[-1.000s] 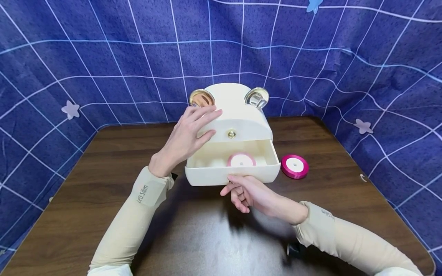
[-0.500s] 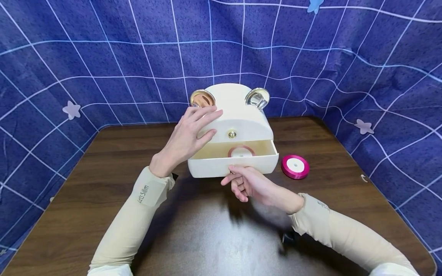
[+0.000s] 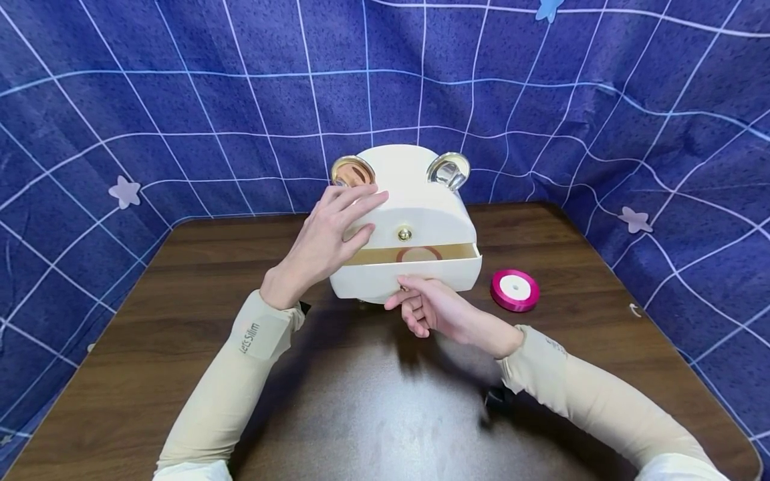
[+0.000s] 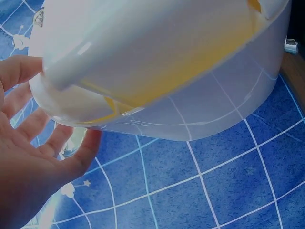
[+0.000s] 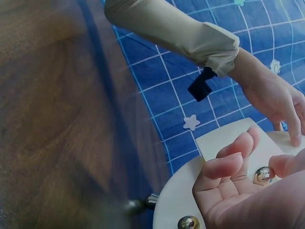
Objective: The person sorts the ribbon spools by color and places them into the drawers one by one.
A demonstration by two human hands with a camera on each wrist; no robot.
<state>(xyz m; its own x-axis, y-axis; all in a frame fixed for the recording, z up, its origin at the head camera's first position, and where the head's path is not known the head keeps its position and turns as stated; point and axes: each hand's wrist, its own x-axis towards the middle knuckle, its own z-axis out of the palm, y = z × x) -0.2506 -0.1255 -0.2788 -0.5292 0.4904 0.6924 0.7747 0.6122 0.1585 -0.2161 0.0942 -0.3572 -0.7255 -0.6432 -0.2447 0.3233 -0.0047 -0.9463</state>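
A white rounded storage box (image 3: 402, 170) stands on the table with two shiny gold, ear-like discs on top. Its lower drawer (image 3: 367, 279) sticks out partway, and the rim of a pale pink ribbon spool (image 3: 419, 252) shows inside. My right hand (image 3: 442, 304) is at the drawer front, thumb and forefinger pinching its small gold knob (image 5: 262, 175). With fingers spread, my left hand (image 3: 327, 234) rests on the box's upper left side; in the left wrist view its fingertips (image 4: 33, 67) meet the white shell. An upper gold knob (image 3: 404, 234) shows above the drawer.
A magenta ribbon spool (image 3: 515, 290) lies flat on the brown wooden table (image 3: 210, 280), right of the box. Blue grid-patterned cloth (image 3: 240, 100) with star shapes hangs behind and around the table.
The lower drawer has slid inward, away from me, with my right hand moving along at its knob. Less of the pink spool shows. My left hand has stayed on the box.
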